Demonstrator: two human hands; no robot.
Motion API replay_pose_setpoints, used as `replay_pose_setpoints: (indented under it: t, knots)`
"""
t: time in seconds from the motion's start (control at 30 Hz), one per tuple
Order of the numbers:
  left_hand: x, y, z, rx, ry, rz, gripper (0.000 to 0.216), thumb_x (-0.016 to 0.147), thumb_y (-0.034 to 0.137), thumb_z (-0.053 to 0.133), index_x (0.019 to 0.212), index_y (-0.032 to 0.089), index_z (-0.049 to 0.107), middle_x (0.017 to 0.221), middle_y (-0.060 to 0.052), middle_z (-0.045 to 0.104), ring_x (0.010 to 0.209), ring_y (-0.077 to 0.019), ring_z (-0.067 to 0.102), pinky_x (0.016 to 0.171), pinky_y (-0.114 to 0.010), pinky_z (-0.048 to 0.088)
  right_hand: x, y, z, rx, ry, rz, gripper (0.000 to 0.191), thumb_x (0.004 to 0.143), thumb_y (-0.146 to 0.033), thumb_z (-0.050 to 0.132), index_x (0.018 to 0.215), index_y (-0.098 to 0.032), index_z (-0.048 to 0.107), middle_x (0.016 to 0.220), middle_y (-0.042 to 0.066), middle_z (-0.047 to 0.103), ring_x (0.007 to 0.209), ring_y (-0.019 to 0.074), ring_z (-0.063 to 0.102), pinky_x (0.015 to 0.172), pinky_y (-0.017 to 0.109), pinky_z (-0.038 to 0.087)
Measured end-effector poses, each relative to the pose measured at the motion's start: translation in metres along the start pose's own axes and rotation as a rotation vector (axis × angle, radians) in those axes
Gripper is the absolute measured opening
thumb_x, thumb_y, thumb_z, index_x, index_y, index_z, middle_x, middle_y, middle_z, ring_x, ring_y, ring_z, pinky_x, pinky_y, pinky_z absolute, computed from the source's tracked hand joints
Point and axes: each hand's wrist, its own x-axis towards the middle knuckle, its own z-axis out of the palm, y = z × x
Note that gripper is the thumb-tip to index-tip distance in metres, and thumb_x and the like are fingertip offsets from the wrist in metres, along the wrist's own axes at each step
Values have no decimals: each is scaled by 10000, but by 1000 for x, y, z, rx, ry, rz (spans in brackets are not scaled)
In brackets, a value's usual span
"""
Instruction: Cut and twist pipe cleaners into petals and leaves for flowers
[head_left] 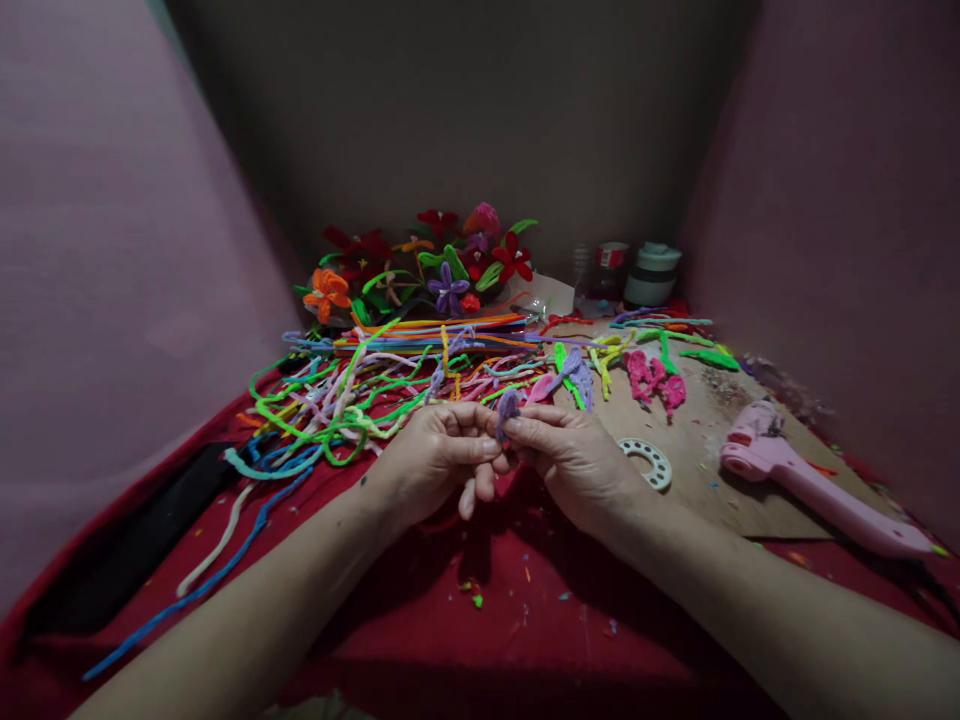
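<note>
- Head view, hands: left hand and right hand are meeting at centre, low over the red cloth; both are pinching one small purple fuzzy piece between thumbs and fingers; its lower end is hiding behind the fingertips, so can't tell how it's bent there.
- Slip risk: grip is relying on fingertips only; if one thumb is rolling off, the piece is probably springing open or dropping onto the cloth.
- Shape risk: hands pulling unevenly would likely be kinking the core or stripping fuzz; coloured scraps are lying on the cloth below.
- Snag risk: lilac and green leaf pieces are lying just beyond the right hand's fingers; a forward nudge could be catching them.
- Tangle risk: fuzzy stem pile is crowding the left hand's far side; lifting one strand is likely dragging others; blue stem is trailing beside the left forearm, a sleeve-height sweep could be shifting it.
- Burn risk: pink tool, looking like a glue gun, is lying on the tan board near the right forearm; can't tell if it's heating; white ring is sitting closer, easily knocked.
</note>
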Motion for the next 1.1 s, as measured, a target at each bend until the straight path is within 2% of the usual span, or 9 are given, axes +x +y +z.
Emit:
replay_pose_setpoints:
  t: [0.17, 0.5, 0.77, 0.97, 1.1]
  knots:
    - [1, 0, -2, -17, -25, -38, 78, 687, 73, 570, 746, 98, 526, 560, -8, 619, 278, -76, 479, 240, -143, 364, 0, 0, -1, -36, -22, -22, 85, 683, -216, 646, 661, -140, 676, 569, 2, 606, 552, 100, 529, 610, 254, 391]
    - [1, -1, -12, 78, -106, -47, 129, 716, 106, 578, 832, 114, 522, 639, -29, 634, 391, -106, 563, 309, -164, 430, -2, 0, 2, -16, 23, 11, 106, 654, -216, 661, 590, -134, 639, 541, 1, 581, 518, 98, 493, 591, 266, 376]
    - [-2, 2, -3, 175, 0, -31, 69, 683, 115, 592, 744, 118, 559, 611, -11, 626, 357, -84, 522, 270, -143, 367, -1, 5, 2, 195, 119, 177, 91, 581, -144, 654, 514, -132, 594, 517, -16, 521, 495, 91, 455, 562, 267, 377]
    - [-7, 5, 10, 296, 131, -44, 79, 688, 150, 595, 739, 115, 545, 590, 8, 595, 313, -40, 449, 260, -116, 293, 2, 7, 1, 301, 91, 228, 36, 586, -120, 636, 559, -126, 612, 559, -5, 556, 541, 91, 473, 562, 248, 369]
    - [-6, 4, 11, 353, 123, -8, 106, 738, 206, 568, 807, 128, 546, 610, 10, 577, 353, -48, 470, 295, -128, 348, 4, 7, 1, 361, 148, 243, 38, 598, -118, 648, 593, -134, 614, 586, -7, 566, 550, 82, 463, 568, 237, 370]
